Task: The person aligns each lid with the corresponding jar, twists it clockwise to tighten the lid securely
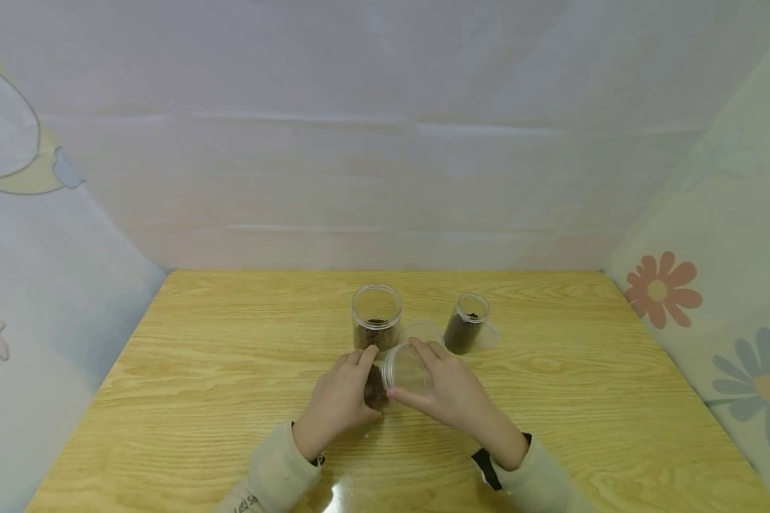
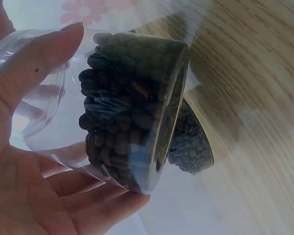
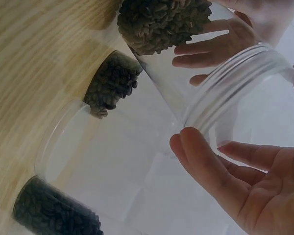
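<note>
A clear jar of dark beans (image 1: 375, 392) (image 2: 122, 107) (image 3: 161, 24) lies tilted on its side, its mouth toward the right. My left hand (image 1: 336, 399) (image 2: 34, 186) grips its body, thumb on one side and fingers on the other. At the ribbed mouth end, my right hand (image 1: 458, 395) (image 3: 259, 191) holds a clear round piece (image 1: 412, 370) (image 3: 259, 98) that looks like a lid, between thumb and fingers. Whether this piece touches the jar's rim or is threaded on, I cannot tell.
Behind my hands stands a wide uncovered jar (image 1: 376, 328), partly filled with dark beans. To its right is a narrower uncovered jar (image 1: 464, 331), fuller of beans. Clear lids (image 1: 423, 330) (image 1: 490, 335) lie beside them on the wooden table (image 1: 231, 370). Patterned cloth (image 1: 385, 178) hangs around.
</note>
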Demonstrator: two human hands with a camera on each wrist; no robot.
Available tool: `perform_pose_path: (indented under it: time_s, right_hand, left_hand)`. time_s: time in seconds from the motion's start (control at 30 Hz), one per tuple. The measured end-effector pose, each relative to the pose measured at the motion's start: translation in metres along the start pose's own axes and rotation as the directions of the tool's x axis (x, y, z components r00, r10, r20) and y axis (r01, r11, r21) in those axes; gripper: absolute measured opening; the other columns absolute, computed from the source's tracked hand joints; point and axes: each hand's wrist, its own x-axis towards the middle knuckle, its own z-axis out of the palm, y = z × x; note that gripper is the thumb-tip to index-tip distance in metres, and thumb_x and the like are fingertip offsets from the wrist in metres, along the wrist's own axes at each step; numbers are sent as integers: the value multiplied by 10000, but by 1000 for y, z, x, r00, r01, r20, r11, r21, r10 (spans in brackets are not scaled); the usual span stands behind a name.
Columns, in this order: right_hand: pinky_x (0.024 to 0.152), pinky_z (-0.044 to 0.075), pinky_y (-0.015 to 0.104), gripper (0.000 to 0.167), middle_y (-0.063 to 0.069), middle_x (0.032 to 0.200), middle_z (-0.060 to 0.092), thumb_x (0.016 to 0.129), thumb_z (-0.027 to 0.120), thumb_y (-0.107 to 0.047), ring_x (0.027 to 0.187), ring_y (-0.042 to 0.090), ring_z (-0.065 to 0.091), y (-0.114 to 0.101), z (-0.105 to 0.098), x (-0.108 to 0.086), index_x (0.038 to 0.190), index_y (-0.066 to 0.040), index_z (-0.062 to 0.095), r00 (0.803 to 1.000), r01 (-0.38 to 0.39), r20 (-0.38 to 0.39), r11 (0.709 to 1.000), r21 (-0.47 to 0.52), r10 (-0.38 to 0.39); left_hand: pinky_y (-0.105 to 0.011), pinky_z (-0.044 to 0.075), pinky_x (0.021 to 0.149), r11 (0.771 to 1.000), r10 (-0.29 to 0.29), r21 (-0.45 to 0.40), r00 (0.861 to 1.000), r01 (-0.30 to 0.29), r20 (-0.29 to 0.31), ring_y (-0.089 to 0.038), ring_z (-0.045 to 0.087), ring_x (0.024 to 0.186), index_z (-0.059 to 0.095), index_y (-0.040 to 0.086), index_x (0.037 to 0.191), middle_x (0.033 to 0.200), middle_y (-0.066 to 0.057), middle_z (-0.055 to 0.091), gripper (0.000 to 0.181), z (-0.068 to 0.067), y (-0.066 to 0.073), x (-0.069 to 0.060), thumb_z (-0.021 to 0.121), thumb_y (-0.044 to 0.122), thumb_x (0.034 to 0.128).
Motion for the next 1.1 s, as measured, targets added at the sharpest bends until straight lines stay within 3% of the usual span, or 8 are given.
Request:
perform_pose_path:
  time_s: [0.27, 0.43, 0.67, 0.97, 1.1]
  right_hand:
    - [804, 475, 487, 898, 166, 1321, 424, 674, 750, -472, 1074, 351, 519, 6, -6, -2, 1391, -95, 363, 987, 149, 55, 987, 63, -152]
    - [851, 445, 504, 924, 181, 1360, 372, 655, 795, -399, 1162, 365, 439, 8, -6, -3, 1410, -128, 335, 972, 203, 100, 974, 97, -212]
    - [875, 441, 470, 863, 166, 1333, 397, 646, 826, -259, 1168, 334, 436, 9, -6, -2, 1372, -106, 385, 959, 265, 76, 959, 96, -273]
    - [874, 441, 477, 833, 167, 1374, 347, 651, 824, -215, 1218, 337, 386, 19, -12, 2, 1359, -141, 392, 918, 361, 112, 919, 159, -380]
    - [884, 434, 475, 836, 145, 1388, 332, 661, 819, -234, 1233, 322, 368, 22, -12, 3, 1369, -158, 381, 910, 374, 127, 914, 159, -394]
  left_hand:
    - [-448, 498, 772, 1000, 6, 7, 1000, -6, 12, -343, 496, 1109, 426, 34, 1296, 1214, -166, 528, 935, -1, 1, 1, 894, 263, 521]
    - [-445, 504, 753, 1000, -4, 3, 1000, 4, 13, -332, 487, 1125, 416, 47, 1305, 1227, -157, 522, 939, -1, -1, 1, 893, 262, 524]
    - [-444, 505, 737, 1000, -2, 9, 1000, 2, 16, -326, 489, 1123, 414, 49, 1309, 1226, -155, 522, 942, 0, -2, 2, 889, 278, 529]
    - [-458, 499, 741, 1000, -6, -26, 1000, 6, 23, -329, 490, 1121, 410, 59, 1312, 1235, -156, 514, 939, -1, -5, 1, 888, 275, 533]
    - [-455, 497, 752, 1000, 1, -23, 1000, 0, 17, -329, 494, 1114, 410, 58, 1310, 1229, -157, 517, 941, -1, -5, 1, 890, 271, 528]
